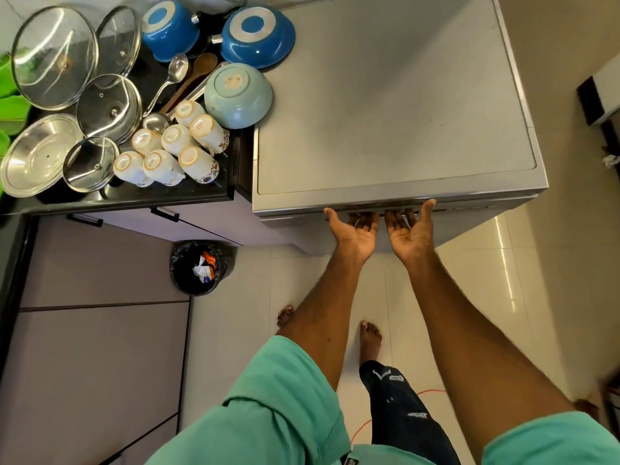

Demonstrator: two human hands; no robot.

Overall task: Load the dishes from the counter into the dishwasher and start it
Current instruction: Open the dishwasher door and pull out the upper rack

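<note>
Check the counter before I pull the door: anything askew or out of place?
Nothing spilled or broken. The pale blue bowl, upside down, appears to overhang the counter edge toward the dishwasher; the cups lean in a loose pile.

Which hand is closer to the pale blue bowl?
Left. The left hand and right hand both grip the dishwasher door, right of the pale blue bowl; the right is farther.

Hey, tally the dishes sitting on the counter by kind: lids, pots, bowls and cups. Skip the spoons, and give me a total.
Glass lids: 4
Steel lid: 1
Blue pots: 2
Pale blue bowl: 1
Cups: 7
Total: 15
</note>
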